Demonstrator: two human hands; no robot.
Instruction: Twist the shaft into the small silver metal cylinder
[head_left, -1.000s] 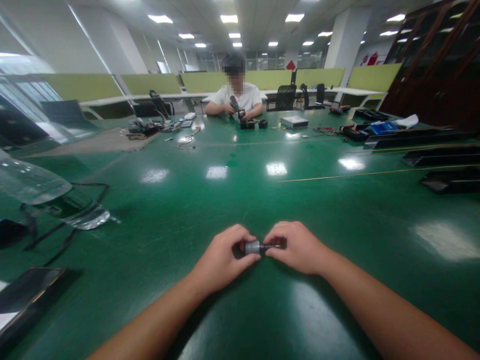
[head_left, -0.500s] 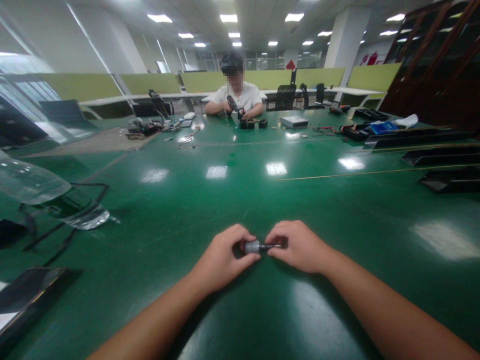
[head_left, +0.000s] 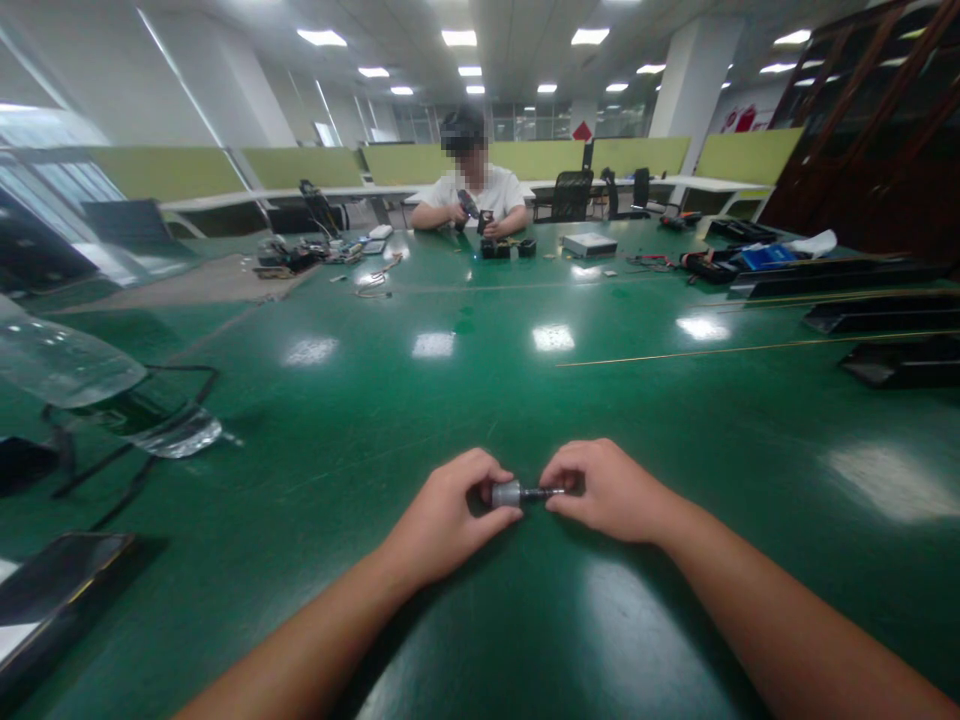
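Between thumb and fingers, my left hand [head_left: 454,515] grips a small grey cylinder [head_left: 506,494] close above the green tabletop. A thin dark shaft [head_left: 532,494] sticks out of the cylinder's right end, lying level. My right hand [head_left: 611,495] pinches around the far part of that shaft, with thumb below and forefinger above. The shaft's shiny tip shows between those fingers. The left end of the cylinder is hidden in my left palm, and its exact kind is too small to tell.
On the left, a clear plastic bottle [head_left: 75,370] lies tilted beside a black strap; a phone [head_left: 64,585] rests nearer. Across the green table [head_left: 420,410] a person [head_left: 480,195] holds a power tool. Black channels [head_left: 900,360] and a thin rod [head_left: 675,357] lie right.
My right hand has slid slightly rightward along the shaft, away from the cylinder, baring more of the shaft. My left hand stays put. The person opposite has shifted the tool a little.
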